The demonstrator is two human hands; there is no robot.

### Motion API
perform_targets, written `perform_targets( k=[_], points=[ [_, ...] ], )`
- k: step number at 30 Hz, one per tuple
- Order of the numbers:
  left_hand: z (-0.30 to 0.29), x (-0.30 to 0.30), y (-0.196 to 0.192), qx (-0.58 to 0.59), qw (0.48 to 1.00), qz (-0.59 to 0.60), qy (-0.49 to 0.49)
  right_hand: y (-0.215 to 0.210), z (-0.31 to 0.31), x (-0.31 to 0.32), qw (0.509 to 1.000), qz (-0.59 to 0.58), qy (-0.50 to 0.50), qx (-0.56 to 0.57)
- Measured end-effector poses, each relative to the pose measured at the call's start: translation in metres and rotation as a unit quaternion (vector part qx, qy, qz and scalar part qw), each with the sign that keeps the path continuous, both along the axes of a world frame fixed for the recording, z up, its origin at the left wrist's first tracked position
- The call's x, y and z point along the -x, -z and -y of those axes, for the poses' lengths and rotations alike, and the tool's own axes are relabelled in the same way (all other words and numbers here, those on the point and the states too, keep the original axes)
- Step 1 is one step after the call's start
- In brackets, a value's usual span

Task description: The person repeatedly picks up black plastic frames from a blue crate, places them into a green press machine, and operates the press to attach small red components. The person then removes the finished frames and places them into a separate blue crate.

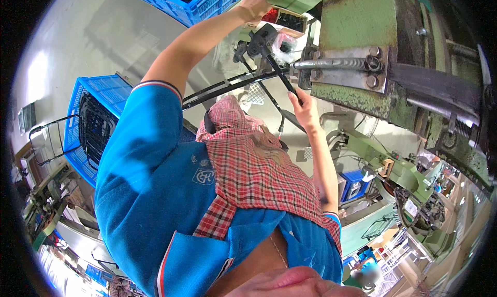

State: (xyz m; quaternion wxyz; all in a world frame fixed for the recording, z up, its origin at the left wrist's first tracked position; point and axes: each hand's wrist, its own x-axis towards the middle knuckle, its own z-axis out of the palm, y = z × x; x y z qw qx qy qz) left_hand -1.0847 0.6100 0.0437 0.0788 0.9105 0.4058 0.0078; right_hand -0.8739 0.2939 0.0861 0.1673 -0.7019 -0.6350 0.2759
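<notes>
My right hand (304, 110) is wrapped round a black tube of a black metal tube frame (228, 89). The frame stretches in front of my apron, with a dark joint piece (262, 40) at its upper end. My left arm reaches far forward. Its hand (254, 8) is closed beside a small parts box (291, 21) holding red and black pieces. A bit of red shows at those fingers; whatever they grip is hidden. Close to the joint piece lies a clear plastic bag (283, 44). The green machine (357, 23) stands just right of the frame, bearing a spring-wrapped rod (331, 64).
A blue crate (207, 7) with dark contents is at the far left. Another blue crate (98, 90) stands by my left elbow, a thin black wire frame (49, 136) beside it. More green machines (383, 157) and a small blue bin (354, 186) are to the right.
</notes>
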Motion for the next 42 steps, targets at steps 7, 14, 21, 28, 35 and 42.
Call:
perform_targets(
  k=[7, 14, 21, 28, 35, 42],
  points=[
    [0.1, 0.037, -0.082, -0.031, 0.922, 0.385, 0.008, -0.018, -0.005, 0.006, 0.998, -0.066, 0.001, 0.015],
    [0.198, 0.037, -0.08, 0.137, 0.905, 0.395, 0.077, -0.031, -0.008, 0.016, 0.995, -0.05, 0.047, 0.069],
    [0.199, 0.005, -0.079, 0.113, 0.945, 0.303, 0.055, -0.038, -0.01, 0.017, 0.998, -0.033, 0.032, 0.035],
    [0.202, -0.001, -0.068, 0.025, 0.958, 0.276, 0.071, -0.034, -0.007, 0.017, 0.997, -0.029, 0.052, 0.052],
    [0.217, 0.02, -0.064, 0.043, 0.954, 0.298, 0.007, -0.03, -0.007, 0.016, 0.997, -0.049, 0.055, 0.027],
    [0.255, 0.101, -0.044, 0.115, 0.97, 0.151, -0.15, -0.028, -0.01, 0.011, 0.997, -0.046, 0.034, 0.052]
  ],
)
